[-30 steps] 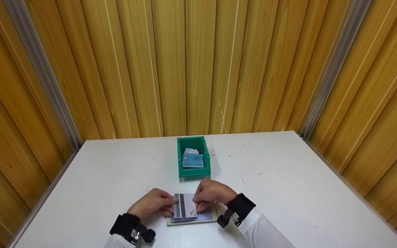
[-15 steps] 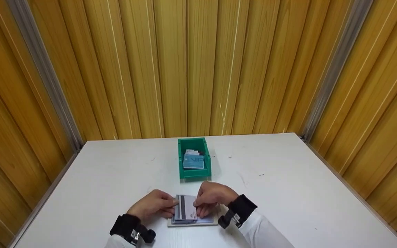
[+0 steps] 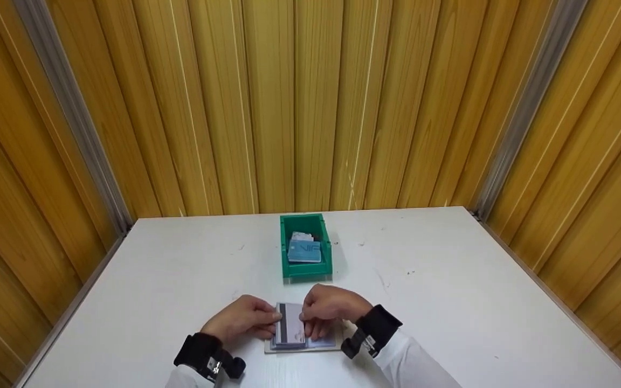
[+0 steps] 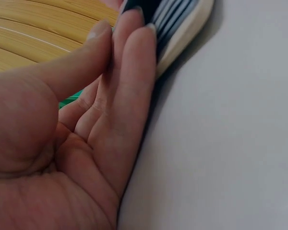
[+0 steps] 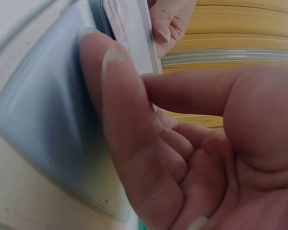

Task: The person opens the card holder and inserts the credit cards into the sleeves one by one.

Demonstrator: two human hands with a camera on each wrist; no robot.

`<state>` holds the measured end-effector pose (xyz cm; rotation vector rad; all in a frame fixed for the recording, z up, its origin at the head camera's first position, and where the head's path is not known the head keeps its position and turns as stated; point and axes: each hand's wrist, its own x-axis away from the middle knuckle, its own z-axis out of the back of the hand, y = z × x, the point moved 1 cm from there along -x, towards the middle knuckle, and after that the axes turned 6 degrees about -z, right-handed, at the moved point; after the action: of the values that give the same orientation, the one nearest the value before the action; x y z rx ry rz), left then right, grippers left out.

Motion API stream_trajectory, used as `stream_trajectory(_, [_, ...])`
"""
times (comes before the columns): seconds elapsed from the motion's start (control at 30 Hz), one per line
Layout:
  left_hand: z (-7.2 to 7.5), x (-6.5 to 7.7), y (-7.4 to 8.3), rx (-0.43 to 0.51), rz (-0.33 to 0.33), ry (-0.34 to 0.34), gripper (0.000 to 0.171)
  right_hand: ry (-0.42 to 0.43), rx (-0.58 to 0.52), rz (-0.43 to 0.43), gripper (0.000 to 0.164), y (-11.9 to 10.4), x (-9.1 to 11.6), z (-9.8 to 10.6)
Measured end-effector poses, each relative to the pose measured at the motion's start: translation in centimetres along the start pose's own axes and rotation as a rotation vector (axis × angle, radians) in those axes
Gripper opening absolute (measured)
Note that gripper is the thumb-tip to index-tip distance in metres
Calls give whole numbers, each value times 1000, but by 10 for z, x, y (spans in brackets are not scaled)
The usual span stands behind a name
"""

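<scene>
A card holder (image 3: 323,343) with clear plastic sleeves lies spread on the white table near its front edge. Over its left half is a white card (image 3: 294,324) with a dark stripe. My left hand (image 3: 243,321) pinches the left side of the holder's sleeves, thumb above and fingers below; stacked pages (image 4: 175,26) show past these fingertips. At the card's right edge, my right hand (image 3: 333,307) pinches it between thumb and fingers. A clear sleeve (image 5: 53,110) lies beneath the right fingers. How far the card sits inside a sleeve cannot be seen.
A green bin (image 3: 306,271) stands behind the hands, with a blue card (image 3: 305,251) and other cards inside. Yellow wood-look panels (image 3: 310,108) close off the back and sides of the white table (image 3: 181,280).
The white card has shifted slightly left over the sleeves, its stripe now closer to their left edge. My right hand has moved a little left with it; the left hand keeps its grip.
</scene>
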<state>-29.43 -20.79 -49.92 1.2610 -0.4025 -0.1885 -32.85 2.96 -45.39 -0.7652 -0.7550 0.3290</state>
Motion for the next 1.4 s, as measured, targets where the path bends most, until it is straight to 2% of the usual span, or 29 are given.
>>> stream_trajectory(0.27, [-1,1,3,0,-14,-5,40,-3,18,20,21,0,0,-1])
stream_trajectory(0.97, [-4,1,10,-10,6,6,41,9,62,60,22,0,5,1])
stream_trajectory(1.17, [-5,1,10,-13,2,17,40,-15,99,39,23,1,5,6])
stream_trajectory(1.27, [-7,1,10,-14,7,30,37,7,129,2,24,1,8,12])
stream_trajectory(1.4, [-10,3,13,-53,32,73,33,82,146,-17,27,-2,16,28])
